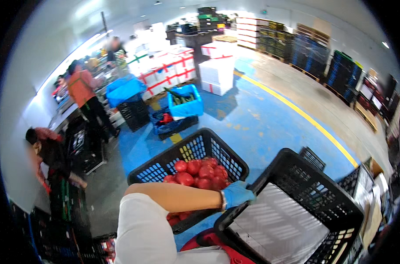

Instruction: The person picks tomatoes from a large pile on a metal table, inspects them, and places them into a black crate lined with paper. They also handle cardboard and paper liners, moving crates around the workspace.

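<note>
My left hand (239, 194), in a blue glove, grips the near left rim of a black plastic crate (318, 178). This crate is tilted, and a pale flat sheet (279, 224) covers much of its bottom. Under my outstretched left forearm stands a second black slotted crate (190, 142). Inside it lie several round red fruits (205, 173) that look like pomegranates; my arm hides part of them. My right hand is out of view.
Ahead on the blue floor (252, 128) stands a blue-lined box (186, 107) of long green vegetables, stacked on a dark crate (177, 130). White taped boxes (173, 66) rise behind. To the left, one person (81, 85) stands at a bench; another (51, 148) bends over crates.
</note>
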Action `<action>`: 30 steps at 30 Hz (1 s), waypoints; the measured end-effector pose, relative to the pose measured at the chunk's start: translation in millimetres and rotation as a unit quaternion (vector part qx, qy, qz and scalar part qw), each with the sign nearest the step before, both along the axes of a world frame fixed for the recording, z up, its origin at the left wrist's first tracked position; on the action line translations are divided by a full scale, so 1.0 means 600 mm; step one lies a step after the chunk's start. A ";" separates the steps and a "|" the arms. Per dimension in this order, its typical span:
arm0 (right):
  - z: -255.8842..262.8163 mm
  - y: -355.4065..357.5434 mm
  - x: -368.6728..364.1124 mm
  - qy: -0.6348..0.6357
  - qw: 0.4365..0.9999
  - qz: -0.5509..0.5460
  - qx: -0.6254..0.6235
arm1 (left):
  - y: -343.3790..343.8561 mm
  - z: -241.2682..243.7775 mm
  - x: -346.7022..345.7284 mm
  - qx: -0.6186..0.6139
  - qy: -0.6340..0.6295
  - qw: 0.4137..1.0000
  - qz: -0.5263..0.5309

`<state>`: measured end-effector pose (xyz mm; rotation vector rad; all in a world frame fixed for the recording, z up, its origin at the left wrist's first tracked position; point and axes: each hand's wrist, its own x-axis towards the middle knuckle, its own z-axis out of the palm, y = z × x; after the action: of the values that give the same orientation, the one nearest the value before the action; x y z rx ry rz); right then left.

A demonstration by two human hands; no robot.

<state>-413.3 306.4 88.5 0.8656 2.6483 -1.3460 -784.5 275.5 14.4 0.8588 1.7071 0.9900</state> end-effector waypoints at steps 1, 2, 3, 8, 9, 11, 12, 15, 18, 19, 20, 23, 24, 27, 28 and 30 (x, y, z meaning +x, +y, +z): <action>-0.004 0.022 -0.009 0.024 1.000 0.006 -0.005 | 0.014 0.006 -0.004 0.029 0.006 0.999 0.011; -0.007 0.046 -0.018 0.024 0.999 0.012 -0.023 | 0.026 0.011 -0.011 0.012 0.030 0.999 0.015; -0.011 0.071 -0.019 0.013 0.999 0.011 -0.031 | 0.045 0.015 -0.016 -0.004 0.050 0.999 0.014; -0.026 0.205 -0.023 0.030 0.998 0.012 -0.062 | 0.150 0.011 -0.014 -0.013 0.114 0.991 0.072; -0.031 0.234 -0.022 0.038 0.997 0.018 -0.067 | 0.172 0.005 -0.011 -0.012 0.091 0.992 0.088; -0.026 0.304 -0.028 0.029 0.996 0.036 -0.073 | 0.216 -0.006 -0.009 -0.010 0.044 0.992 0.120; -0.022 0.343 -0.026 0.025 0.996 0.040 -0.070 | 0.245 0.016 -0.004 -0.030 0.045 0.993 0.108; -0.037 0.470 -0.008 0.054 0.993 0.101 0.005 | 0.332 0.018 0.008 -0.031 0.042 0.990 0.129; -0.041 0.599 -0.010 0.070 0.989 0.125 0.032 | 0.421 -0.009 0.009 0.011 -0.005 0.984 0.179; -0.046 0.639 -0.015 0.067 0.988 0.130 0.043 | 0.453 -0.022 0.009 0.027 -0.004 0.982 0.189; -0.070 0.677 -0.018 0.092 0.987 0.120 0.053 | 0.484 -0.029 0.016 0.039 -0.013 0.980 0.193; -0.153 0.783 -0.019 -0.003 0.981 0.175 0.084 | 0.563 -0.025 0.049 -0.067 0.002 0.980 0.187; -0.201 0.822 -0.020 -0.012 0.979 0.176 0.098 | 0.591 -0.039 0.059 -0.082 0.031 0.979 0.186; -0.352 0.902 -0.044 -0.014 0.979 0.168 0.113 | 0.633 -0.176 0.056 -0.067 0.147 0.977 0.142; -0.386 0.919 -0.049 -0.004 0.984 0.145 0.104 | 0.646 -0.186 0.054 -0.099 0.104 0.973 0.182; -0.448 0.939 -0.072 -0.015 0.991 0.092 0.095 | 0.643 -0.248 0.038 -0.141 0.052 0.957 0.248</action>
<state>-456.5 869.7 -180.5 0.6307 2.7858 -1.0467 -761.8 661.4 -134.2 0.3016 2.1487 0.9986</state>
